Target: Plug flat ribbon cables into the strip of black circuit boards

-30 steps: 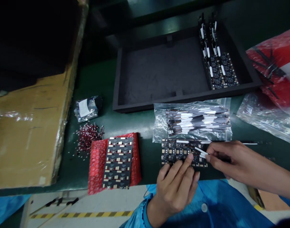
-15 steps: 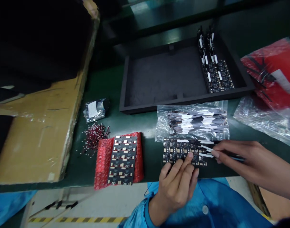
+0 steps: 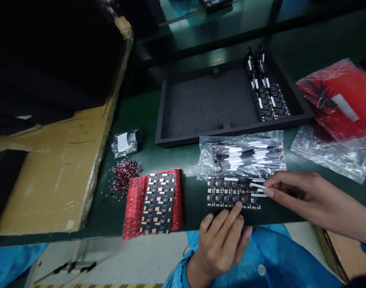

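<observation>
A panel of small black circuit boards lies flat at the table's front edge, with white-ended strips across its right part. My right hand pinches a thin strip with a white end, thumb against forefinger, over the panel's right end. The strip's far part is hidden behind my fingers. My left hand rests below the panel, its forefinger stretched to the lower edge and the other fingers loosely bent, holding nothing. Just behind the panel, a clear bag contains many similar dark strips with white parts.
A black foam tray holds populated boards on its right. To the left lie a board panel on red bubble wrap, a heap of small red-and-white parts and a silvery bag. Red packaging lies at right.
My left forefinger has slid from the panel's middle down to its lower edge. My right hand has shifted slightly left with the strip. The whole view has moved a little.
</observation>
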`<state>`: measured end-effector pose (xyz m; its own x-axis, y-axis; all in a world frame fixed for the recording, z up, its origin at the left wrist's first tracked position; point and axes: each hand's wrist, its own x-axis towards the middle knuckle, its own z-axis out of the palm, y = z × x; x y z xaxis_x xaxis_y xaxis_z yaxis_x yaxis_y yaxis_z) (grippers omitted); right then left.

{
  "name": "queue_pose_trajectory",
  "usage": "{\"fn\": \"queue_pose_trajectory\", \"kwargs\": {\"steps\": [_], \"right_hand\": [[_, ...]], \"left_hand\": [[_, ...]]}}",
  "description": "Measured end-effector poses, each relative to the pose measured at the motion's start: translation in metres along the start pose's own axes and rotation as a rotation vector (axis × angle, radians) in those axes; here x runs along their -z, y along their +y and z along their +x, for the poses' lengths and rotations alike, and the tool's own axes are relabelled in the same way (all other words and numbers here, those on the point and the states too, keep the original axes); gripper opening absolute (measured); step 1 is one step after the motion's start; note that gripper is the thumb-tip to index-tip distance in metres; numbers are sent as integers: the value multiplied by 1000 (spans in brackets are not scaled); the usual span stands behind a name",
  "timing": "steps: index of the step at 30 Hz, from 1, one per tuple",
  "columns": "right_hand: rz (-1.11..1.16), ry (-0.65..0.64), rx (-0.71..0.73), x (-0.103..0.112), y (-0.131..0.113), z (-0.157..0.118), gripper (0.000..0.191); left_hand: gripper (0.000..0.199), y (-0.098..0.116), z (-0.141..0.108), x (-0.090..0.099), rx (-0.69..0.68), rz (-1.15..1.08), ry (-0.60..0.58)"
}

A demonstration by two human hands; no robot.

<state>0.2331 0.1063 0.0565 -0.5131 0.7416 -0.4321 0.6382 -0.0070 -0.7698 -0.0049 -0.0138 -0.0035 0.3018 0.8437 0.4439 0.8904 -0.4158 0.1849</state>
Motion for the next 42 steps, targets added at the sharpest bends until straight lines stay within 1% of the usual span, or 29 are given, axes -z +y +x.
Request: {"fn": "queue_pose_trajectory", "kwargs": {"steps": [4, 8, 11, 14, 18, 22, 29, 34, 42], "right_hand": [[38, -104, 12, -20, -2, 9, 26], [-5, -144, 16, -30, -7, 18, 24], [-20, -165, -13, -30, -11, 24, 21], [-5, -190, -38, -30, -12, 26, 20], [24, -197, -53, -33, -8, 25, 18], [31, -174, -63, -37, -3, 24, 19], [32, -179, -68, -38, -4, 26, 19], [27, -206, -82, -36, -5, 26, 19], [25, -198, -80, -36, -6, 27, 20]], "left_hand": [[19, -6, -3, 1, 71, -20, 26], [17, -13, -6, 0, 113, -21, 29], [16, -15, -6, 0, 120, -25, 19], [13, -14, -5, 1, 99, -21, 11], [12, -13, -2, 2, 65, -21, 3], [13, -12, 1, 2, 51, -24, -3], [14, -11, 4, 2, 72, -25, -9], [13, -11, 5, 0, 86, -21, -25], [12, -11, 6, 0, 104, -21, -37]]}}
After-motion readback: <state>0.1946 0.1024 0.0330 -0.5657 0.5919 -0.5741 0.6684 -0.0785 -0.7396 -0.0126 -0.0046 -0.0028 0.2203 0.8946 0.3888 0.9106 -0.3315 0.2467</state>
